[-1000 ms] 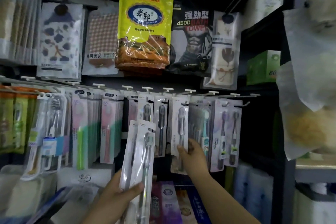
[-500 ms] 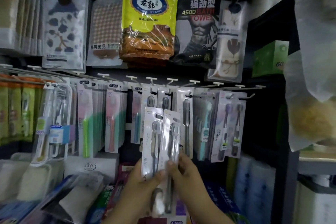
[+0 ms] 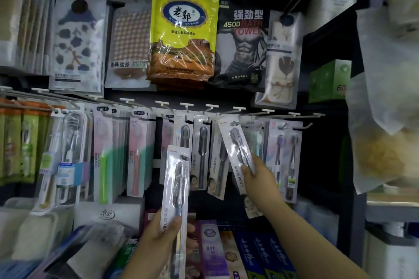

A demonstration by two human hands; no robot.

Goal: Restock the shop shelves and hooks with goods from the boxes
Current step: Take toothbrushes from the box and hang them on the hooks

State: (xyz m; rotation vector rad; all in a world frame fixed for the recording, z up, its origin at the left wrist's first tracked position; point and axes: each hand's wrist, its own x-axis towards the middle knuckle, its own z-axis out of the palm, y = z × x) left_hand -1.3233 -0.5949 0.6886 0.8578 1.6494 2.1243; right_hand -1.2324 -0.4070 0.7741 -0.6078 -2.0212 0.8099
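Note:
My left hand (image 3: 164, 231) grips the lower end of a white toothbrush blister pack (image 3: 176, 179), held upright in front of the hook rail. My right hand (image 3: 258, 172) pinches a second white toothbrush pack (image 3: 235, 142), tilted with its top end up at a metal hook (image 3: 233, 123) in the row. Whether the pack's hole is over the hook is hidden. Matching dark-brush packs (image 3: 200, 152) hang on the hooks just left of it.
Rows of toothbrush packs (image 3: 136, 154) fill the hooks to the left and right. Bath towel packets, one yellow (image 3: 183, 29), hang above. Toothpaste boxes (image 3: 260, 253) lie on the shelf below. A green tissue box (image 3: 331, 81) and hanging plastic bags (image 3: 390, 97) are at right.
My right hand took one pack from the pair held in my left hand and raised it up and right to the hook row. My left hand keeps the other pack.

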